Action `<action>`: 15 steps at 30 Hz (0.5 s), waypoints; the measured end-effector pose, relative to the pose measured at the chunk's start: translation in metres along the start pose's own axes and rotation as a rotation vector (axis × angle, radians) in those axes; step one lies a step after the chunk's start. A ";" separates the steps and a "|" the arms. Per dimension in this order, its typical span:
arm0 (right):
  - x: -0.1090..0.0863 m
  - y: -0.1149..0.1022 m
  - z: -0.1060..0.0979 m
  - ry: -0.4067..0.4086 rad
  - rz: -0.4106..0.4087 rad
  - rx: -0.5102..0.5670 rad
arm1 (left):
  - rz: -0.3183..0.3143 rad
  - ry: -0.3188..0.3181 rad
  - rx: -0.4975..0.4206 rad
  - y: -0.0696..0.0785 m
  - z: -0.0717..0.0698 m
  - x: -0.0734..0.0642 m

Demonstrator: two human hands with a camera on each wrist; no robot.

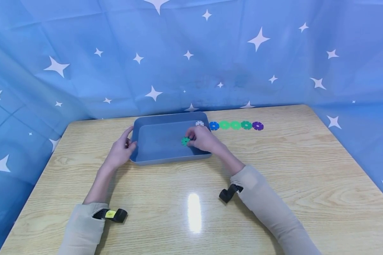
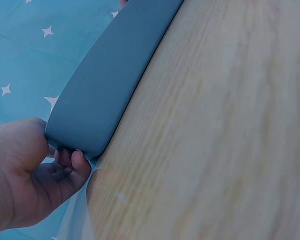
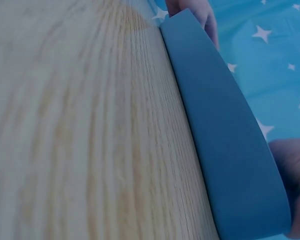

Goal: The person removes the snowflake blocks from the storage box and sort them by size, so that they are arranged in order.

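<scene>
A shallow blue-grey tray [image 1: 156,161] stands toward the back of the table. My left hand [image 1: 120,150] grips its left end, thumb by the rim and fingers curled against the outer wall; the left wrist view shows this hand [image 2: 40,175] at the tray's corner [image 2: 85,120]. Over the tray's right part, my right hand [image 1: 202,139] pinches a green notched plastic disc [image 1: 185,141] between thumb and fingers. Beyond that hand lies a white notched disc [image 1: 199,123] inside the tray. In the right wrist view the tray wall [image 3: 225,130] hides most of my right hand [image 3: 295,175].
Right of the tray a row of notched discs lies on the table [image 1: 166,198]: a blue disc [image 1: 214,125], two light green discs [image 1: 225,124], a darker green disc [image 1: 246,125] and a purple disc [image 1: 257,125]. A blue star-patterned cloth [image 1: 178,39] hangs behind.
</scene>
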State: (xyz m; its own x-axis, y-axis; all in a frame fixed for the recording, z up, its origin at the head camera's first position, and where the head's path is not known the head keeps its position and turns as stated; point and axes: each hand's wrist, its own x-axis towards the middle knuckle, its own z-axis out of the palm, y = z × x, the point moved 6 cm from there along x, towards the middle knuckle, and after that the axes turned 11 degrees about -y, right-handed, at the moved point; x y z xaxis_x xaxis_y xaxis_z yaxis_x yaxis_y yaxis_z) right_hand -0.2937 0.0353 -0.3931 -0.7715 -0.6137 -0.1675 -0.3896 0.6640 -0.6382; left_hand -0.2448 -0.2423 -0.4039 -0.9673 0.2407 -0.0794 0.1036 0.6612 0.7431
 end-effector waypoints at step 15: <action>-0.012 0.006 -0.019 0.131 -0.093 0.268 | 0.001 -0.002 0.002 0.000 0.000 0.000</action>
State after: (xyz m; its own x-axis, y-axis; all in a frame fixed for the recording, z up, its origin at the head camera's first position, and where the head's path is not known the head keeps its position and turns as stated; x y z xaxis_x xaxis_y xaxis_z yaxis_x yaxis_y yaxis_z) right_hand -0.2964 0.0544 -0.3808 -0.8038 -0.5948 -0.0114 -0.3287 0.4601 -0.8248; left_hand -0.2449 -0.2424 -0.4044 -0.9668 0.2427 -0.0799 0.1049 0.6621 0.7421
